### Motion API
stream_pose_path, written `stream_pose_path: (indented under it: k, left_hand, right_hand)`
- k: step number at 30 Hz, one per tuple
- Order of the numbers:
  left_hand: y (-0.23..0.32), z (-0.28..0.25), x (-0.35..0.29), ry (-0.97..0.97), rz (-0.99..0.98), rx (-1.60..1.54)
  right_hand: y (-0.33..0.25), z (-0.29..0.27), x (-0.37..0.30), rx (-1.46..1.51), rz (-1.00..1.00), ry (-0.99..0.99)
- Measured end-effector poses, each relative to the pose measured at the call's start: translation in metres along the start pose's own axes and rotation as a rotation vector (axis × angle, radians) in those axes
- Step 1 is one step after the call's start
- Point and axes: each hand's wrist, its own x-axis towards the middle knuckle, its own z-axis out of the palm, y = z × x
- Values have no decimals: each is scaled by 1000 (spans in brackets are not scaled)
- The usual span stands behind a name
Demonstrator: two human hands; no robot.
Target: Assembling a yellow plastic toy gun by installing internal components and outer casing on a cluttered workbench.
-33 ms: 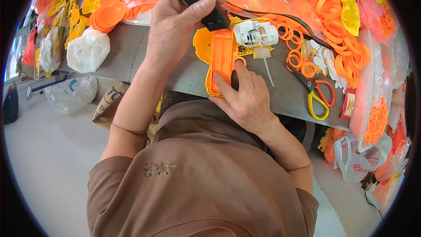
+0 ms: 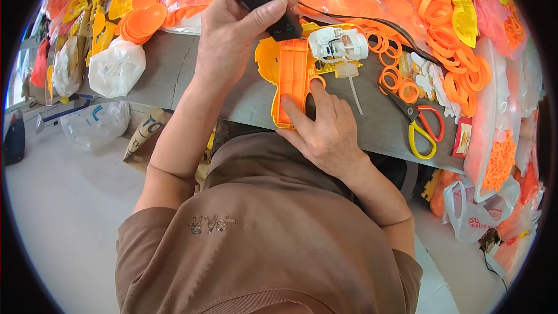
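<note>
My left hand (image 2: 238, 29) is wrapped round a black oblong block (image 2: 256, 0) with a tan rubber band about it. The block's lower end is over the top of an orange plastic part (image 2: 293, 70); I cannot tell whether they touch. That long, shallow, ribbed part lies in a yellow plastic casing (image 2: 268, 61). My right hand (image 2: 331, 131) grips the lower end of the part and casing, index finger on the orange surface, thumb at the near edge. A white mechanism (image 2: 340, 45) sits at the casing's right side, with a pale strip hanging below it.
Orange and yellow plastic parts heap along the far side, with orange rings (image 2: 459, 70) on the right. Scissors (image 2: 421, 128) with red and yellow handles lie right of my hand. A white plastic bag (image 2: 117, 67) is at the left. A black cord (image 2: 372, 20) runs behind the casing.
The casing and the black block have shifted very slightly left. Both hands keep the same hold.
</note>
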Motion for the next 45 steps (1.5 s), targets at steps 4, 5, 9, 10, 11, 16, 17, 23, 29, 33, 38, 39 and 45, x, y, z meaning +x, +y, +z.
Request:
stream_pose_path:
  k: [4, 5, 9, 10, 11, 16, 17, 23, 29, 33, 38, 39, 45]
  left_hand:
    - [2, 9, 2, -96, 23, 64]
    - [2, 12, 0, -96, 19, 69]
    - [-3, 16, 1, -21, 89, 156]
    - [-4, 15, 2, -20, 105, 190]
    - [-3, 21, 2, 48, 83, 208]
    - [-17, 23, -4, -6, 295, 306]
    - [-20, 21, -3, -34, 344, 330]
    - [-20, 14, 1, -133, 361, 461]
    - [-13, 21, 1, -88, 352, 540]
    - [-23, 19, -2, 45, 435, 632]
    - [-27, 22, -6, 112, 371, 575]
    - [-27, 22, -6, 115, 384, 586]
    - [-28, 20, -3, 120, 416, 597]
  right_hand:
    - [3, 0, -1, 22, 9, 5]
    - [4, -1, 0, 31, 6, 3]
    - [6, -3, 1, 50, -3, -31]
    - [7, -3, 1, 56, 5, -29]
    - [7, -3, 1, 72, -1, -24]
    - [10, 0, -1, 131, -1, -3]
    - [10, 0, -2, 123, -3, -4]
    - [14, 3, -3, 137, -6, 24]
    - [19, 9, -5, 155, -31, 107]
    - [20, 4, -2, 195, -34, 86]
    - [23, 7, -6, 208, -1, 141]
    - [23, 6, -6, 212, -5, 144]
    - [22, 7, -5, 213, 1, 163]
